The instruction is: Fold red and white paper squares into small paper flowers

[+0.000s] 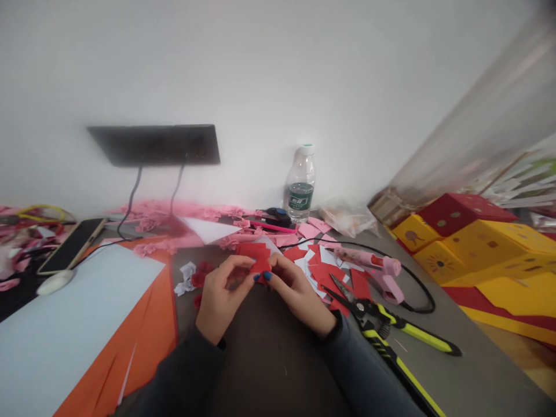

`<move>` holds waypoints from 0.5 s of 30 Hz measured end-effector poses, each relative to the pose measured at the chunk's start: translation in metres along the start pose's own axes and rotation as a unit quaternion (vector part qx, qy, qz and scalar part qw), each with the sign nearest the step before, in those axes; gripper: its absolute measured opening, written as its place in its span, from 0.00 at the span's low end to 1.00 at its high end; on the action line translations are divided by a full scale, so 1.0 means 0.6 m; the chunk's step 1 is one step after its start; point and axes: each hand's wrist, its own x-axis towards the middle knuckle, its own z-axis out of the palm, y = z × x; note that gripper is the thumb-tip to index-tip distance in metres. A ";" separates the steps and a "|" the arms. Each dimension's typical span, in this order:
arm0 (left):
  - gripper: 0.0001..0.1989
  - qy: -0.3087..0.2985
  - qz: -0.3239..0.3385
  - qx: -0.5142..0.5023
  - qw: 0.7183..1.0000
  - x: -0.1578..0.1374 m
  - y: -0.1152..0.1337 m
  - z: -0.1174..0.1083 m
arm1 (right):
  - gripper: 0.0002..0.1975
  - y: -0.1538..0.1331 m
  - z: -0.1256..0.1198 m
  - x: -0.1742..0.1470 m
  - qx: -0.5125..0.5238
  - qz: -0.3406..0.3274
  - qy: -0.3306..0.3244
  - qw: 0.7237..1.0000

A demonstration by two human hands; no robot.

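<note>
Between my two hands, at the middle of the table, is a small piece of red paper. My left hand pinches its left side between thumb and fingertips. The right side is gripped the same way by my right hand. More red paper lies just behind the fingers. Crumpled white paper and crumpled red paper sit left of my left hand. Cut red and white paper pieces are scattered beyond my right hand. How the held paper is folded is partly hidden by the fingers.
On the right are a pink glue gun with a black cord and open yellow-black shears. A water bottle stands by the wall. White sheets, orange paper and a phone lie left. Yellow boxes stand far right.
</note>
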 end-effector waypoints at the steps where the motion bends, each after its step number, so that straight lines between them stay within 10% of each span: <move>1: 0.07 0.003 -0.013 -0.008 1.000 0.000 -0.001 0.000 | 0.16 0.000 0.000 0.000 -0.004 -0.003 -0.001 1.000; 15: 0.06 0.019 0.028 -0.068 0.997 0.005 0.002 -0.001 | 0.12 -0.001 0.006 -0.001 -0.024 -0.009 -0.003 1.000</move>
